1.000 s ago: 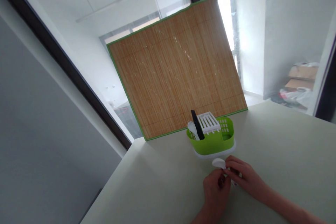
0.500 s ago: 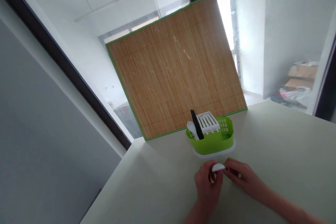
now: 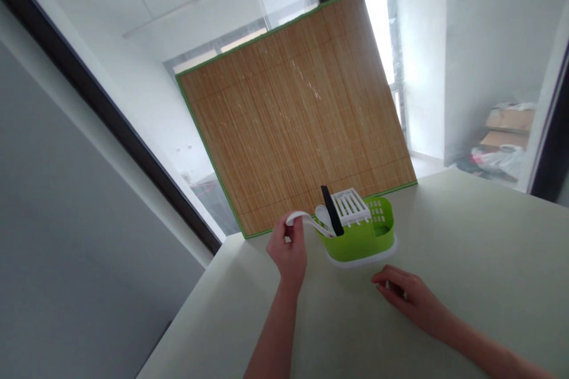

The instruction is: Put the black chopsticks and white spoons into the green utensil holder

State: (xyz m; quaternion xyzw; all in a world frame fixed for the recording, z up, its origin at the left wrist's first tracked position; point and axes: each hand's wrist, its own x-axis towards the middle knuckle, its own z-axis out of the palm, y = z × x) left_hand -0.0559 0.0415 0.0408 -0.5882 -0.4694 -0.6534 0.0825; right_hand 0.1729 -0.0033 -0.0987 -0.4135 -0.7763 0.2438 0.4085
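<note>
My left hand [image 3: 288, 246] is closed on a white spoon [image 3: 315, 224], gripping it by its bowl end. The spoon slants down to the right, its handle tip at the left compartment of a green cutlery holder [image 3: 362, 247] with a white base. In that compartment stand another white spoon [image 3: 323, 214] and a long black utensil [image 3: 332, 211] whose kind I cannot make out. My right hand [image 3: 406, 293] rests on the table in front of the holder, fingers loosely curled, a small gap between thumb and forefinger, holding nothing visible.
A white slatted rack [image 3: 351, 205] sits on the middle of the holder. Behind it, a bamboo mat [image 3: 293, 118] with green edging leans against the window glass. The pale table [image 3: 466, 237] extends to both sides. Cardboard boxes [image 3: 509, 124] lie beyond the glass.
My left hand has moved left and away from me with the spoon, from beside my right hand to the holder's left end. My right hand has stayed in place, apart from the spoon now.
</note>
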